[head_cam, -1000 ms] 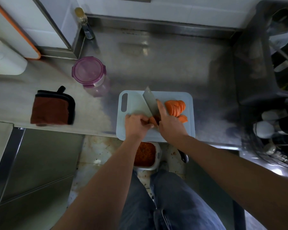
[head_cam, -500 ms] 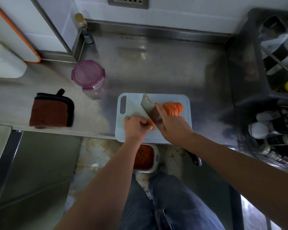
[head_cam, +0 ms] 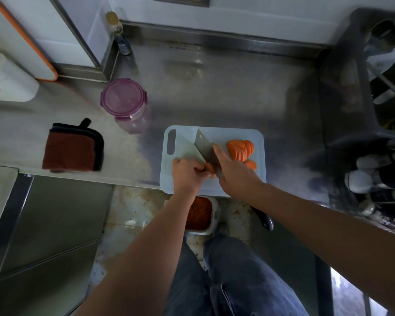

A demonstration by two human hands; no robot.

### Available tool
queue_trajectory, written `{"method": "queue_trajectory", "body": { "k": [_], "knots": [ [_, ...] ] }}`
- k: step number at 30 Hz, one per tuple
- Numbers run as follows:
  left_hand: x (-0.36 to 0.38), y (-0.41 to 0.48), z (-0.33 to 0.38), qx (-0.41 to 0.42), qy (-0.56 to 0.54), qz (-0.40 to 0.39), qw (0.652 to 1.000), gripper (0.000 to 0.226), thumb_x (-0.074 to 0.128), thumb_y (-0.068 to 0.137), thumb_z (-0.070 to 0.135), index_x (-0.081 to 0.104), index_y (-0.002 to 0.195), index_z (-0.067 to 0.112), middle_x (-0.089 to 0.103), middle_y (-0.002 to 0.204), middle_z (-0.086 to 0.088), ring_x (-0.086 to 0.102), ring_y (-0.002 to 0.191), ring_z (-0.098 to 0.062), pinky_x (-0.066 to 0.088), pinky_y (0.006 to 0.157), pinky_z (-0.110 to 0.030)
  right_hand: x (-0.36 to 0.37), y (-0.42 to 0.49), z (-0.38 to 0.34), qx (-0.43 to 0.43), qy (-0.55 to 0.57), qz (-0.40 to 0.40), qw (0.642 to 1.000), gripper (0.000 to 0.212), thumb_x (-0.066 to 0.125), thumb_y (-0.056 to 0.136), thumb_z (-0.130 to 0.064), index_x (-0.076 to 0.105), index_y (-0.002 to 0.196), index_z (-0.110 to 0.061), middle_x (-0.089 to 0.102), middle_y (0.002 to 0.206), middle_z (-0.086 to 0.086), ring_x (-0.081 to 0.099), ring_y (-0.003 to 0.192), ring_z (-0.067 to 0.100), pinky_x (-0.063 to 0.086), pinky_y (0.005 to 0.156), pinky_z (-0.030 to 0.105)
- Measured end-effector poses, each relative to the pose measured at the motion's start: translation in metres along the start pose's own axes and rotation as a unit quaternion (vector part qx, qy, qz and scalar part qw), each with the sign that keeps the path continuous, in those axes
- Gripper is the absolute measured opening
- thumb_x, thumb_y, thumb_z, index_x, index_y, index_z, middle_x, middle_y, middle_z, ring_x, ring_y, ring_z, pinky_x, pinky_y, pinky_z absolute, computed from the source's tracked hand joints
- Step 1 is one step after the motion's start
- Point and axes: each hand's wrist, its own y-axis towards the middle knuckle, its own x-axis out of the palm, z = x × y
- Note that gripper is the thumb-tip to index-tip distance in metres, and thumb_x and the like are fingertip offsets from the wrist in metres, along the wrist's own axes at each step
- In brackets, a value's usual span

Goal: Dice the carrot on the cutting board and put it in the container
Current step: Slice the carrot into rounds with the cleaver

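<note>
Drawn slightly nearer since a second earlier: cleaver (head_cam: 204, 147), edge down against the carrot stub (head_cam: 211, 171).
Stub pinned near-middle on the cutting board (head_cam: 183, 139) by curled fingers of the left hand (head_cam: 187, 173); right hand (head_cam: 235, 176) wrapped round the handle, forefinger along the blade. Sliced rounds (head_cam: 241, 150) fanned to the right; container (head_cam: 215, 213) on the floor below. Judged firm, light, apt to roll, slick when cut; best held with fingertips tucked.

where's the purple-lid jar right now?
Head view: the purple-lidded jar stands on the steel counter, to the left of and behind the cutting board, with the brown folded cloth at its near left.
</note>
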Motion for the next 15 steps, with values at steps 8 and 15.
{"method": "queue_trajectory", "body": {
  "k": [8,15],
  "knots": [
    [-0.006,-0.003,0.006,0.04,0.025,0.005,0.999,0.014,0.081,0.071,0.024,0.072,0.06,0.027,0.053,0.05,0.021,0.063,0.079,-0.033,0.053,0.077,-0.046,0.017,0.005,0.003,0.014,0.021,0.019,1.0,0.088,0.049,0.093,-0.005,-0.011,0.149,-0.039,0.053,0.09,0.008,0.059,0.075,0.021,0.058,0.073,0.043],
    [-0.007,-0.004,0.004,0.043,0.023,0.001,0.999,0.009,0.082,0.07,0.026,0.076,0.065,0.023,0.067,0.059,0.008,0.062,0.075,-0.029,0.052,0.077,-0.047,0.026,0.0,0.001,0.014,-0.006,0.045,0.999,0.082,0.041,0.096,-0.006,-0.014,0.15,-0.033,0.062,0.088,0.011,0.063,0.073,0.026,0.057,0.073,0.045]
  ]
}}
